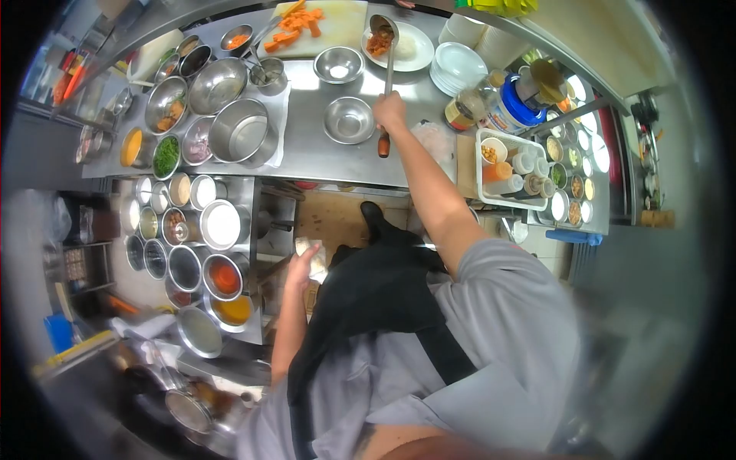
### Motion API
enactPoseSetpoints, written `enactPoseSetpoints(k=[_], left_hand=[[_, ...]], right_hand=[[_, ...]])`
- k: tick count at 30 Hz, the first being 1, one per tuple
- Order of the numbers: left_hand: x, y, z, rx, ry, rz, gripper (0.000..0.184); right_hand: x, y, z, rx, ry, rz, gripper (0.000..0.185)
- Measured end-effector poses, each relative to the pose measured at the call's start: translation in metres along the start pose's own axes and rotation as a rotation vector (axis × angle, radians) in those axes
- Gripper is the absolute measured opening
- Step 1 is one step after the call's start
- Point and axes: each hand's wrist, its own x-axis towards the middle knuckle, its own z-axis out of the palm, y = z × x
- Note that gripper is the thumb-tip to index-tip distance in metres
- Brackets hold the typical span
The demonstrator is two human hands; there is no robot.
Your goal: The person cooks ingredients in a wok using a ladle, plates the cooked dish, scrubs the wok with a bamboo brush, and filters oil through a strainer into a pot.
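Note:
My right hand [390, 112] is closed round the handle of a long ladle [389, 71] with a wooden grip end. The ladle's bowl is tilted over chopped reddish-brown food [379, 42] at the left of a white oval plate [414, 50]. Down by my left side, my left hand [304, 264] holds a crumpled whitish cloth or paper [318, 262]. Two small steel bowls stand on the steel counter, one [338, 65] behind the other [349, 120], just left of my right hand.
A cutting board [345, 31] with orange pieces lies at the back. Stacked white plates [454, 67] and a basket of bottles [512, 205] stand on the right. Steel bowls, a large pot [239, 132] and containers of ingredients fill the left side.

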Motion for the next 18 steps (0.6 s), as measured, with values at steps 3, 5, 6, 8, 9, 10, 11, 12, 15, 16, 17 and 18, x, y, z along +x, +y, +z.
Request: enactPoseSetpoints(k=[3,5,6,8,9,10,11,12,15,16,17,18], left_hand=[[-0.004,0.002,0.003,-0.017,-0.017,0.023,0.051],[-0.007,0.004,0.006,-0.017,-0.013,0.021,0.051],[-0.007,0.004,0.006,-0.008,-0.008,0.02,0.05],[-0.007,0.005,0.007,-0.017,-0.011,0.033,0.05],[-0.008,0.004,0.007,-0.017,-0.014,0.043,0.05],[-0.008,0.004,0.007,-0.024,-0.013,0.044,0.05],[-0.008,0.004,0.007,-0.014,-0.006,0.028,0.051],[-0.008,0.005,0.007,-0.004,0.0,0.011,0.051],[-0.011,0.005,0.008,-0.009,-0.01,0.02,0.053],[-0.012,0.006,0.009,-0.014,-0.01,0.019,0.053],[-0.014,0.007,0.01,-0.013,-0.008,0.033,0.053],[-0.014,0.007,0.011,-0.012,-0.006,0.046,0.054]], right_hand=[[0.001,0.002,0.0,-0.009,-0.002,-0.022,0.035],[0.003,0.005,0.001,-0.022,-0.004,-0.028,0.035],[0.003,0.003,0.0,-0.028,-0.003,-0.029,0.035],[0.001,0.0,-0.001,-0.025,0.002,-0.018,0.034],[-0.002,-0.003,-0.002,-0.017,0.01,0.0,0.032],[-0.003,-0.005,-0.003,-0.021,0.006,-0.004,0.032],[-0.004,-0.007,-0.005,-0.029,0.01,-0.006,0.032],[-0.006,-0.009,-0.006,-0.035,0.015,-0.007,0.032],[-0.011,-0.015,-0.01,-0.042,0.023,-0.024,0.032],[-0.011,-0.016,-0.01,-0.046,0.02,-0.026,0.032],[-0.011,-0.016,-0.01,-0.047,0.022,-0.023,0.034],[-0.011,-0.016,-0.01,-0.048,0.022,-0.019,0.037]])
